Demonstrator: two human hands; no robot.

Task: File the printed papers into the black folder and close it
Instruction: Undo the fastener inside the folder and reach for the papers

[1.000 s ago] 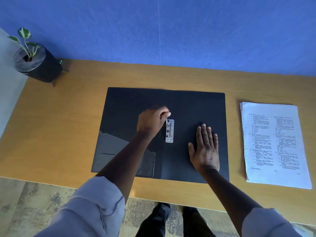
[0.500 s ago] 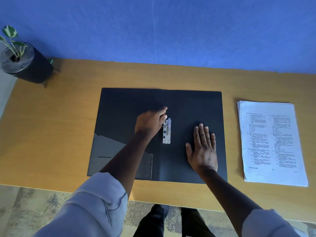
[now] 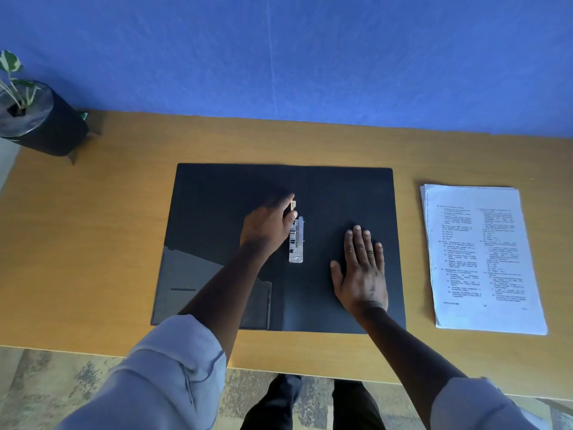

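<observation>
The black folder lies open and flat in the middle of the wooden desk. A metal clip mechanism sits along its spine. My left hand pinches the clip's lever at its top end, and the lever stands raised. My right hand lies flat, fingers spread, on the folder's right half, holding it down. The stack of printed papers rests on the desk to the right of the folder, apart from it.
A black pot with a small green plant stands at the desk's far left corner. A blue wall rises behind the desk. The near edge of the desk runs just below the folder, with my legs beneath.
My left hand's fingers have slid up to the top of the clip and lifted its lever. My right hand stays flat on the folder.
</observation>
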